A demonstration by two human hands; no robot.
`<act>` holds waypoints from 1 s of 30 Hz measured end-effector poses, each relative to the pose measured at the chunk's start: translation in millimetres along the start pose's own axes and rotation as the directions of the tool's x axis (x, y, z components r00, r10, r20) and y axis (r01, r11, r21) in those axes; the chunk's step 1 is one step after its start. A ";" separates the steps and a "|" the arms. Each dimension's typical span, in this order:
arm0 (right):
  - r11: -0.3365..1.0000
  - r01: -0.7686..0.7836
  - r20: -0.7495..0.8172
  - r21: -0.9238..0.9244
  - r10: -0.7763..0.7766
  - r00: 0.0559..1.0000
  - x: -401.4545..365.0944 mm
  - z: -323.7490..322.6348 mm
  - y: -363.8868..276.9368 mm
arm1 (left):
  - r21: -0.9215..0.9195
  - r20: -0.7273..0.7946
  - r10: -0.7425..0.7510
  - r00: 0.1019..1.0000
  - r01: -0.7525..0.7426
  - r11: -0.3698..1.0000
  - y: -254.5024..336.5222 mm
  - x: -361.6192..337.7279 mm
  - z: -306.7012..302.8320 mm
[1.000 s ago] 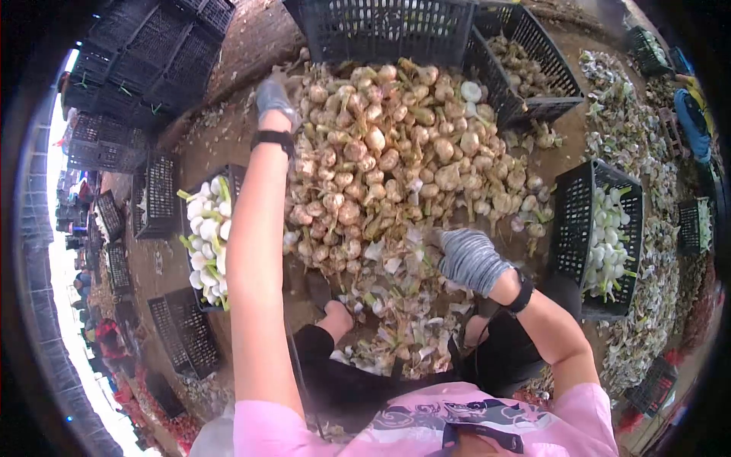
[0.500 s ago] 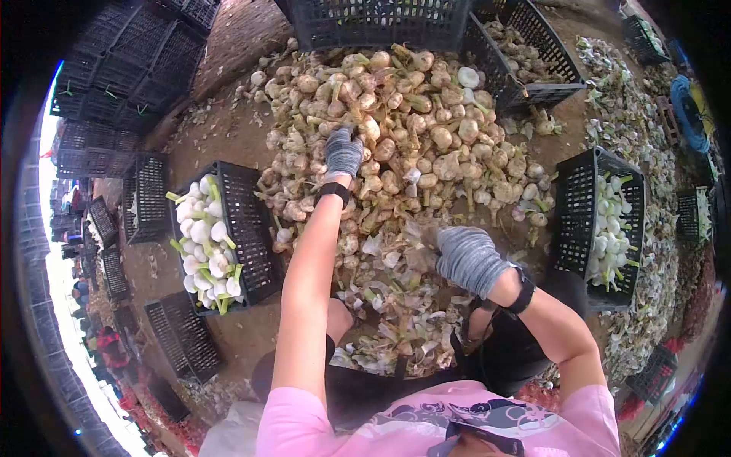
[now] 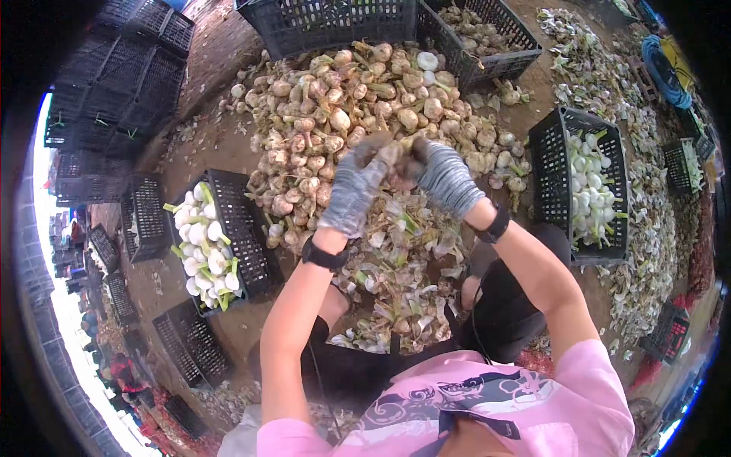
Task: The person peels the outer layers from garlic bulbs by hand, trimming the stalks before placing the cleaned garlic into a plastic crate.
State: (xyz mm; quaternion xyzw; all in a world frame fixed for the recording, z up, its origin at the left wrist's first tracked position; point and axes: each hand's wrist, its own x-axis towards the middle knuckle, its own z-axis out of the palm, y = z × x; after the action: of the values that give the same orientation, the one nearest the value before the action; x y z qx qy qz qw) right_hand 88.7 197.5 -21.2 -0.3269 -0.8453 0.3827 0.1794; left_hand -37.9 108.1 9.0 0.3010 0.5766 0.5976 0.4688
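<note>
My left hand [image 3: 358,184], in a grey glove with a dirty palm, is closed round a garlic bulb [image 3: 397,158] in front of the heap. From the other side, my right hand [image 3: 443,177], gloved alike, meets it with fingers bent at the bulb; motion blurs the fingertips and partly hides the bulb. Behind them spreads a large heap of unpeeled garlic bulbs [image 3: 304,126]. Loose peelings [image 3: 403,251] lie below my hands, between my legs.
Crates of clean white garlic stand at left [image 3: 242,236] and right [image 3: 556,175]. Two black crates [image 3: 335,27] [image 3: 499,61] border the heap's far side. Stacked crates [image 3: 122,76] rise at upper left. Peelings [image 3: 647,251] cover the ground at far right.
My left hand has come back from the heap with a bulb, and my right hand has moved up and left to meet it. The view has shifted.
</note>
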 end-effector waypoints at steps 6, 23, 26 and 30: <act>0.913 -0.163 0.096 0.373 0.136 0.986 -12.9 -20.2 -13.7 | 0.462 0.136 0.191 0.972 -0.233 0.856 3.5 -34.3 -2.4; 0.879 0.021 0.252 0.476 -0.160 0.954 -42.2 -0.5 -35.2 | -0.275 -0.202 -0.119 0.972 0.061 0.960 -3.7 -52.3 -20.9; 0.883 0.214 0.176 0.417 -0.310 0.934 -53.3 -7.5 -50.9 | -0.169 -0.223 -0.167 0.960 0.130 0.977 3.9 -52.3 -21.9; 0.647 -0.280 0.353 0.710 0.017 0.935 -47.5 -15.4 -50.6 | -0.389 -0.121 -0.528 0.840 0.450 0.804 -3.4 -46.5 -33.6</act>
State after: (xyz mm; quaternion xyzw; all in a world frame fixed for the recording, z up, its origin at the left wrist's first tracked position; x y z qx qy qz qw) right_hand 110.5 147.9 24.8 -0.2274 -0.5989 0.7570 0.1286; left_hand -49.8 51.9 8.9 -0.0150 0.5696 0.5770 0.5851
